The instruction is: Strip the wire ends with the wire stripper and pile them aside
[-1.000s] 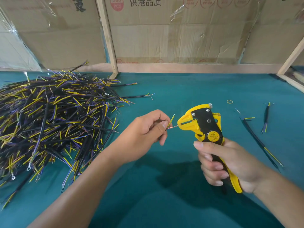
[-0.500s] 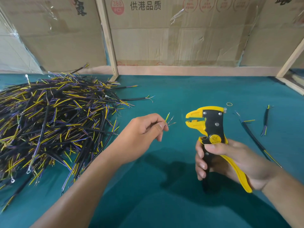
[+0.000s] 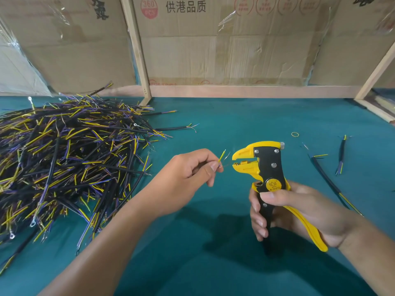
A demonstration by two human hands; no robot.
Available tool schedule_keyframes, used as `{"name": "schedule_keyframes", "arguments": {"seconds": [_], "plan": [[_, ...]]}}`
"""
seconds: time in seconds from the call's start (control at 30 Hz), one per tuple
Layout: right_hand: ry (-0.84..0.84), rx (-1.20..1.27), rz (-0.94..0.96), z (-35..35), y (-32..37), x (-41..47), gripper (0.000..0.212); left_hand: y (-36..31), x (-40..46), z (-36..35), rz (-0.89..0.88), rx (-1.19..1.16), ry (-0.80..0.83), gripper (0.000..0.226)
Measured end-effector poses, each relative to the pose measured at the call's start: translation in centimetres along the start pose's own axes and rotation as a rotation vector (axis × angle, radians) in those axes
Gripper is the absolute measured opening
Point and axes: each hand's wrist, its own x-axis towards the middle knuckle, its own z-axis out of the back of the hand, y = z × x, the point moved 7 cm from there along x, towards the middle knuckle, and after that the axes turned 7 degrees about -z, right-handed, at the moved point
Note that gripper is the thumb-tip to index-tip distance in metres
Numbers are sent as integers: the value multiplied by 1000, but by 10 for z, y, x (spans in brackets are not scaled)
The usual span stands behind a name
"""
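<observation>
Hands (image 3: 188,174) two, stripper (image 3: 267,165) one

Light: bright, even, from above.
Shadows: soft dark patch on the mat (image 3: 213,116) beneath the right hand (image 3: 299,212) and stripper (image 3: 269,174), near centre.
Glare: faint sheen on plastic film (image 3: 15,67), far left.
Focus: sharp at centre; wire tips fine, slightly smeared.
Distortion: wide-angle bowing; frame posts (image 3: 139,50) lean at the edges.

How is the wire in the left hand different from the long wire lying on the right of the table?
The left hand pinches the held wire in the air; the long wire lies untouched on the table. The held wire is mostly hidden; the long wire shows fully. Both have yellow cores.
</observation>
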Motion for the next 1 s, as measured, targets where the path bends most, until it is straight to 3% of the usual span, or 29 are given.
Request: {"name": "schedule_keyframes", "arguments": {"seconds": [0.4,0.7,0.87,1.0], "plan": [[-6,-66,15,-6,2,-2,37,-12,-1,-5,-27,-52,4,23],[-42,-37,2,-6,1,-1,32,-15,-4,-7,-30,-95,46,33],[-62,-24,-1,-4,-1,-1,33,-11,-3,-4,4,-152,5,10],[-86,-7,-14,-3,-4,1,37,-11,-3,-5,14,-192,-5,6]]}}
